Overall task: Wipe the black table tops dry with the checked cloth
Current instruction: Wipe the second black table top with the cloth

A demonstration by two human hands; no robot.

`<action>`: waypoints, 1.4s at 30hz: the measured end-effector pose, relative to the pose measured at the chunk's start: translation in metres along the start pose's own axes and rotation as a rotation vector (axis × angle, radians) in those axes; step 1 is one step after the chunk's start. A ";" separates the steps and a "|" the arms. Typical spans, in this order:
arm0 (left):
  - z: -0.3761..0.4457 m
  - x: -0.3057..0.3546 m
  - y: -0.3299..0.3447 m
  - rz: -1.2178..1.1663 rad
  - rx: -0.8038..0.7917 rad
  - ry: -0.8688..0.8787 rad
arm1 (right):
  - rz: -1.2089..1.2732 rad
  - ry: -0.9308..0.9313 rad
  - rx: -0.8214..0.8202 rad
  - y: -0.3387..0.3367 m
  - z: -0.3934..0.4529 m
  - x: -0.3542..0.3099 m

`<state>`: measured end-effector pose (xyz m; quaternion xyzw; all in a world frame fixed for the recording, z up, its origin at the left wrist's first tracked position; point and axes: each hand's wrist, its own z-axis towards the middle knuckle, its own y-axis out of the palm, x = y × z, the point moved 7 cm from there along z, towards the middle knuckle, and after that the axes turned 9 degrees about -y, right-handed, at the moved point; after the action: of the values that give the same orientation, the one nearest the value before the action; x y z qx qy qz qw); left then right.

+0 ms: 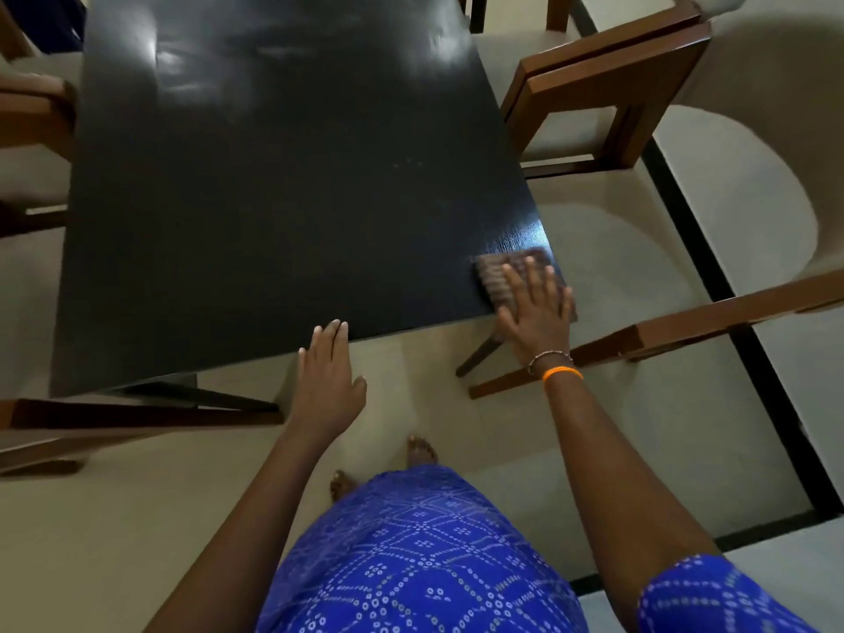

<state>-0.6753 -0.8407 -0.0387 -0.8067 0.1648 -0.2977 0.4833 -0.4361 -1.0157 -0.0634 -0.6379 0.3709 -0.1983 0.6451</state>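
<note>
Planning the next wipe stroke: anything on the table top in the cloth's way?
Nothing visible. The right hand presses flat on the checked cloth at the near right corner of the black table, whose top is bare. The left hand only touches the near edge. The chairs stand beside it.

Dim indoor lighting; wide-angle view with motion blur and edge distortion.
Soft glare patches lie on the far part of the black table top [274, 185], and a small bright sheen marks its near right corner. The checked cloth [502, 276] and right hand [536, 308] are smeared by motion blur. Chair frames [607, 89] and floor lines bend toward the frame edges. Shadows on the pale floor [616, 427] are faint and diffuse.
</note>
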 end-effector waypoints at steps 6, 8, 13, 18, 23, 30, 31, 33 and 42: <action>-0.003 0.002 0.008 0.071 -0.015 -0.052 | 0.899 0.583 0.508 -0.016 0.010 0.044; -0.003 0.001 0.009 0.079 0.002 -0.054 | 1.012 0.816 0.637 -0.010 0.003 0.037; -0.003 -0.001 0.007 0.028 0.042 -0.048 | 1.134 1.194 0.584 0.016 -0.006 0.005; -0.015 -0.018 -0.010 -0.119 0.202 -0.035 | 1.067 1.228 0.405 0.031 -0.011 -0.066; -0.031 -0.075 -0.034 -0.206 0.332 -0.090 | 1.202 1.072 0.201 0.065 -0.020 -0.163; -0.046 -0.204 -0.082 -0.405 0.480 -0.268 | 1.217 1.022 0.028 0.091 -0.037 -0.311; -0.048 -0.222 -0.089 -0.418 0.498 -0.284 | 1.197 1.041 0.032 0.093 -0.041 -0.330; -0.051 -0.254 -0.101 -0.439 0.518 -0.312 | 1.178 1.040 0.025 0.101 -0.047 -0.368; -0.075 -0.370 -0.128 -0.470 0.614 -0.460 | 1.102 0.853 -0.241 0.133 -0.073 -0.535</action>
<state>-1.0103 -0.6258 -0.0190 -0.6865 -0.2308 -0.2476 0.6435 -0.8639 -0.6604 -0.0653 -0.2911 0.8795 -0.0332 0.3749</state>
